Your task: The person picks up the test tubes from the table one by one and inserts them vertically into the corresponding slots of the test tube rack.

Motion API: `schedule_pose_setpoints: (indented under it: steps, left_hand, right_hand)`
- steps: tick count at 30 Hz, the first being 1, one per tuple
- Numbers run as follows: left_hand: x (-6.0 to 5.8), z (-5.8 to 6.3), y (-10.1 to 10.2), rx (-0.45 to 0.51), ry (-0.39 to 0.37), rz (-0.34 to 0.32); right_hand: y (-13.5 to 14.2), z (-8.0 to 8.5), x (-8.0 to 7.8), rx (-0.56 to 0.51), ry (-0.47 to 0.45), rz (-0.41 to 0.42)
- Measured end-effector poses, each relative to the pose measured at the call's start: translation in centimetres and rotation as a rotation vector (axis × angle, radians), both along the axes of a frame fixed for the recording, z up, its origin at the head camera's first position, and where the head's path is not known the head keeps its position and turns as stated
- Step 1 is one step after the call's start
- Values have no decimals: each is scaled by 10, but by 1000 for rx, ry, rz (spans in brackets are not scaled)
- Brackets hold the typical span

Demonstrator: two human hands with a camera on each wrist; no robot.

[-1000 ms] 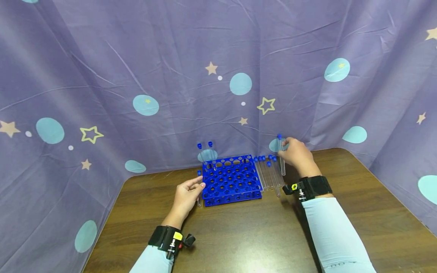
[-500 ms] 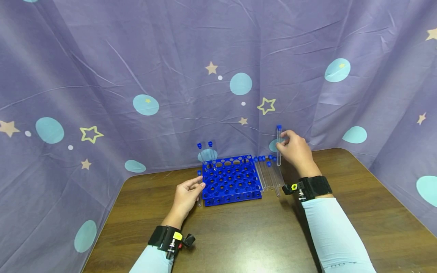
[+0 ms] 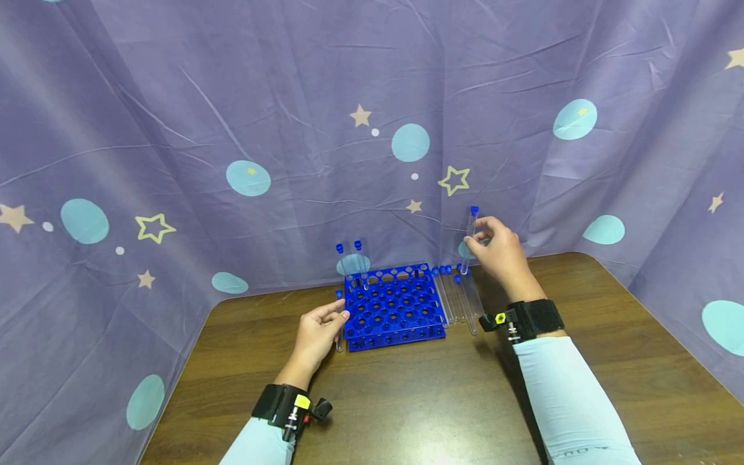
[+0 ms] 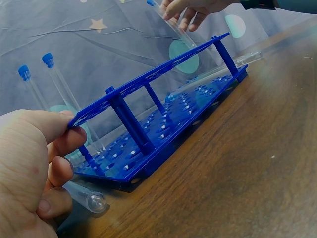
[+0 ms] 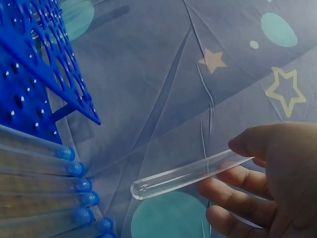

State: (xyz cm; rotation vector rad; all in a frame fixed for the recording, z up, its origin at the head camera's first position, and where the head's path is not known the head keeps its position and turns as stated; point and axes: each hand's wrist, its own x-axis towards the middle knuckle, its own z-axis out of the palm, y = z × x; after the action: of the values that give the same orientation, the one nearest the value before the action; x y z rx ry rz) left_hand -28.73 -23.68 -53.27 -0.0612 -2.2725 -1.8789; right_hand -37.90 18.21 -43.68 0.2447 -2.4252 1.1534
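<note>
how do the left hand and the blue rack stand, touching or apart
Touching. The left wrist view shows it: the left hand pinches a top corner of the blue rack between thumb and fingers, with no gap.

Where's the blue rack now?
In the head view, the blue rack sits on the table, the left hand pinching its left edge and loose tubes to its right.

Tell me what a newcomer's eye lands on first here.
Probably the bright blue rack on the wooden table, its left end gripped by the left hand, with two blue-capped tubes standing at its far left corner. Next, the clear tube in the right hand, held tilted near the loose capped tubes lying right of the rack. Behind everything hangs a purple star-patterned cloth.
</note>
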Motion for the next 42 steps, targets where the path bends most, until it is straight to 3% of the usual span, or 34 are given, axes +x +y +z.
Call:
schedule_pose_setpoints:
  steps: [13,42]
  left_hand:
    - [2,2,1,6,-7,-10]
    - [0,1,0,0,-10,10]
  right_hand:
    - [-14,6,3,-85,25,57]
    - [-88,11,13,11,42,203]
